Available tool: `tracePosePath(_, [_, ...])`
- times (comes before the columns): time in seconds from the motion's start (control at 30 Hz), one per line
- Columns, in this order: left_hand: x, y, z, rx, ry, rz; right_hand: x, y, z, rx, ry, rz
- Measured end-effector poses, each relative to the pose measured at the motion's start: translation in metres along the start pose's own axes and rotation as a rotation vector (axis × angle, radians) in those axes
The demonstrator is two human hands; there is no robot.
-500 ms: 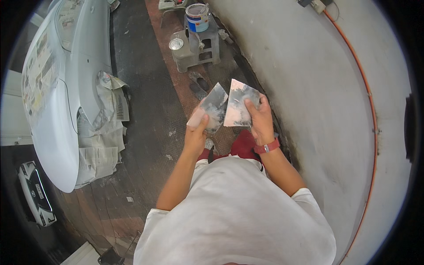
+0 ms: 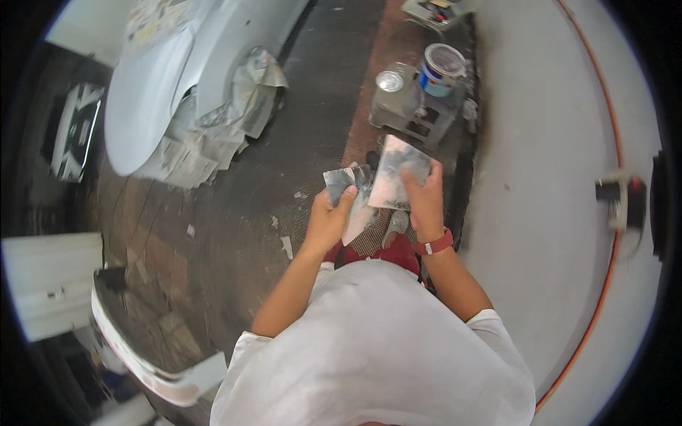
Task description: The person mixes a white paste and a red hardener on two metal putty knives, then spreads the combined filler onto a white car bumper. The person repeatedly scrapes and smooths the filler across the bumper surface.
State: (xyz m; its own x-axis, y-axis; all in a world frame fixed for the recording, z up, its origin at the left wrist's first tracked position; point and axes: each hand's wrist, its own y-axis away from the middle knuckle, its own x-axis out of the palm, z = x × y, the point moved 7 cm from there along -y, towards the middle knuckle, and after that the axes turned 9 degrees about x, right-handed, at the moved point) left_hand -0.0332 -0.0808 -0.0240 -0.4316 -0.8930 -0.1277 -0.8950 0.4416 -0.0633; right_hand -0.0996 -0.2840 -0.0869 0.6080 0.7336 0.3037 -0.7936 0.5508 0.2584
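Thumb on top, my left hand [image 2: 328, 219] grips a thin flat plate [image 2: 361, 209], grey toward its far end and pale pink toward its near end. My right hand [image 2: 427, 202] holds a second rectangular plate [image 2: 398, 162], pale pink with dark grey smears, its thumb pressed on the face. Both plates are in front of my body, the right one slightly higher. Their inner edges come close together; whether they touch I cannot tell. Most of my fingers are hidden under the plates.
Ahead, a grey plastic stool [image 2: 444, 117] bears a blue-and-white paint can [image 2: 440, 74]; a lower stool [image 2: 387, 106] holds a round silvery lid [image 2: 389, 82]. A pale car body [image 2: 145, 106] masked with newspaper [image 2: 192, 157] is on the left. A wall [image 2: 540, 177] with an orange hose [image 2: 616, 142] rises at right.
My view has turned, so the stools now appear farther right and the car has shifted in the picture. The left plate has rotated, its pink end now toward me. Both hands keep their hold.
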Motion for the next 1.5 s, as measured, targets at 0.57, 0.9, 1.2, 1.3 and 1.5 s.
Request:
tracePosePath(0.57, [-0.005, 0.113, -0.031, -0.198, 0.008, -0.025, 0.1, 0.061, 0.075, -0.161, 0.582, 0.832])
tracePosePath(0.9, [-0.116, 0.329, -0.027, -0.254, -0.037, -0.412, 0.228, 0.272, 0.003, -0.35, 0.699, 1.12])
tracePosePath(1.2, [-0.161, 0.505, -0.016, -0.073, 0.2, -0.735, 0.286, 0.429, -0.051, -0.117, 0.84, 1.468])
tracePosePath(1.3, [-0.166, 0.548, -0.045, 0.352, 0.992, -0.691, 0.283, 0.456, -0.095, 0.184, 0.568, 1.441])
tracePosePath(1.5, [-0.156, 0.585, -0.002, 0.325, 0.615, -1.301, 0.287, 0.51, -0.126, 0.511, 0.338, 1.297])
